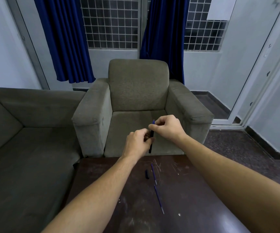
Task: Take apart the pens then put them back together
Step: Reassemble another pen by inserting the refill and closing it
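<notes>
You hold a pen barrel (151,140) upright over the far edge of the table (194,190), in front of the armchair (135,91), with a blue refill tip (153,122) poking out of its top. Your left hand (136,144) is closed around the barrel's middle and lower part, fingers curled tight on it; the barrel's bottom end shows below that hand. Your right hand (167,127) pinches narrowly at the top, thumb and forefinger closed on the refill or the barrel end just below the tip; which of the two they grip is too small to tell. On the table nearer to you lie a short black cap (147,174), a blue refill (154,174) just to its right, and a second refill (159,200) nearer still, apart from the first. Judging by that, the job is midway: at least two refills are out and loose, and this pen is partly done. Whether you are drawing this refill out or seating it back cannot be read here. The loose parts are left to reassemble.
</notes>
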